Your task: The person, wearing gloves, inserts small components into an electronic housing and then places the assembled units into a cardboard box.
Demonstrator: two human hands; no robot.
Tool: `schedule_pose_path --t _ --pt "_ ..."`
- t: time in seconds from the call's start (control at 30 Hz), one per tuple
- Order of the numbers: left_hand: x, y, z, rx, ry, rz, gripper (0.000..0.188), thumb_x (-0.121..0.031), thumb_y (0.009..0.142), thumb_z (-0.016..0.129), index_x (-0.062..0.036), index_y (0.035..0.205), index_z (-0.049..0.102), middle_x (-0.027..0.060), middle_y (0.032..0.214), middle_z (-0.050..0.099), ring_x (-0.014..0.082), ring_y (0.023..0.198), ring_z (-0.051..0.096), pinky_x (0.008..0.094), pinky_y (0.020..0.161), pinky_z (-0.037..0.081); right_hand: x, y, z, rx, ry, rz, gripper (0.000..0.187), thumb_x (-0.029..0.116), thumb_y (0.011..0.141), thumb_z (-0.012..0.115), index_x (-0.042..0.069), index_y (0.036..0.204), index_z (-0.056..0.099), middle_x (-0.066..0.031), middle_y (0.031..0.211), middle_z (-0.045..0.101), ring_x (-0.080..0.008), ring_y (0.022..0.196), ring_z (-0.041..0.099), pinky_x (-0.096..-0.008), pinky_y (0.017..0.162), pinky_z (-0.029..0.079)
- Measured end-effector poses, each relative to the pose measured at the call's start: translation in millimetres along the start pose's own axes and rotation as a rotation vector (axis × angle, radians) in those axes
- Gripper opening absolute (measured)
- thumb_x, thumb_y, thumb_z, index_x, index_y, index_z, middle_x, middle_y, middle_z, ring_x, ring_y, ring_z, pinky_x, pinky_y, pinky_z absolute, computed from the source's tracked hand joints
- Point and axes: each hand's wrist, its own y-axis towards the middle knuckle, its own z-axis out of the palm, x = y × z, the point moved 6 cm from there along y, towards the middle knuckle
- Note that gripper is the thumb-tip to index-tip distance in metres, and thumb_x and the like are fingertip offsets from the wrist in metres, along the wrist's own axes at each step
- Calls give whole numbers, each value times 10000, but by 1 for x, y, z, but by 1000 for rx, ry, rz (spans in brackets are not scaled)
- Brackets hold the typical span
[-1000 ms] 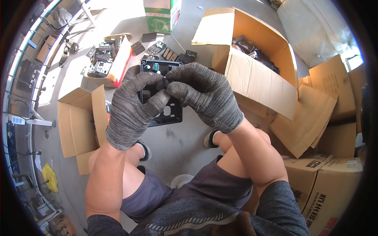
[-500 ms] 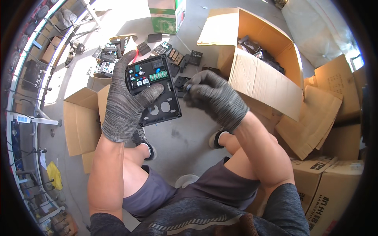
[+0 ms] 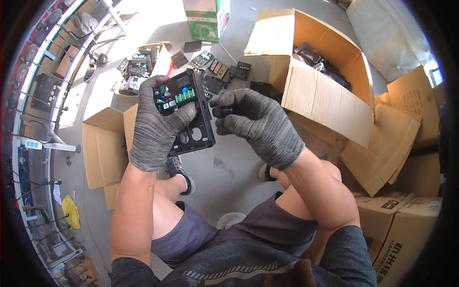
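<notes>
Above the grey floor, between the person's knees and a scatter of dark modules, the gloved left hand is clamped on a black casing, tilted, its green terminal block facing up. Just beside its right edge, the gloved right hand, apart from the left, pinches a small black cylindrical part between thumb and fingers. An open cardboard box stands beyond to the right.

Centre frame: small black part, partly covered by right hand; I can't tell its kind. Left hand hides some of black housing. Green box cut by upper edge.
</notes>
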Motion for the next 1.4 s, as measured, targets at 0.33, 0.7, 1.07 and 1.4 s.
schedule_pose_path --t 0.33,0.7,1.07,1.4 --pt "-4 2 -2 29 -45 -12 780 -138 793 858 -111 1369 333 104 1075 652 136 783 683 220 505 533 14 4 -11 3 -184 -104 246 77 952 676 0 1183 645 -69 1037 688 -135 924 670 -291 824 582" --pt "-19 -6 11 53 -9 -46 815 -86 798 834 -117 1422 311 102 1092 651 133 801 683 214 513 536 22 2 3 14 -560 -404 253 47 845 760 30 1075 656 -81 983 654 -155 870 694 -283 769 588" --pt "-23 -10 12 57 74 -4 839 -81 802 822 -106 1464 308 118 1162 629 168 994 672 292 822 594 26 -4 12 75 -657 -472 285 -17 861 711 29 1136 654 -102 1069 617 -190 978 691 -305 848 604" --pt "-26 -9 10 48 96 106 885 -89 779 849 -103 1488 320 123 1183 618 180 1019 666 300 850 597 7 -3 5 11 -343 -230 327 8 880 736 40 1190 639 -53 1055 693 -91 940 660 -275 851 581"
